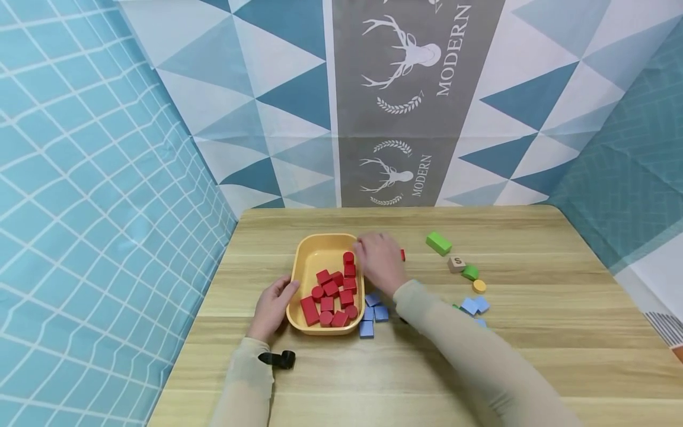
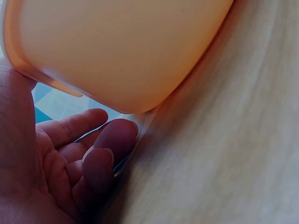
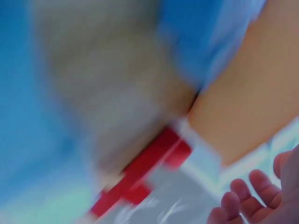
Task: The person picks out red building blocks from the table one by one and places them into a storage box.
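Note:
A yellow plastic tray [image 1: 319,254] stands on the wooden table with many red wooden blocks [image 1: 331,289] in its front and right parts. At the tray's left side is my left hand [image 1: 272,305], its thumb touching the rim; in the left wrist view its other fingers [image 2: 77,126] curl loosely beside the tray's outer wall. My right hand [image 1: 380,261], blurred, is over the tray's right rim, palm hidden in the head view. In the right wrist view its fingers [image 3: 266,186] are loosely bent and hold nothing. Red blocks [image 3: 154,151] lie on the table near that hand.
Several blue blocks [image 1: 373,313] lie right of the tray. Farther right are a green block [image 1: 439,243], a wooden letter cube [image 1: 456,264], a green rounded piece [image 1: 471,272], a yellow disc [image 1: 479,286] and more blue blocks [image 1: 472,306].

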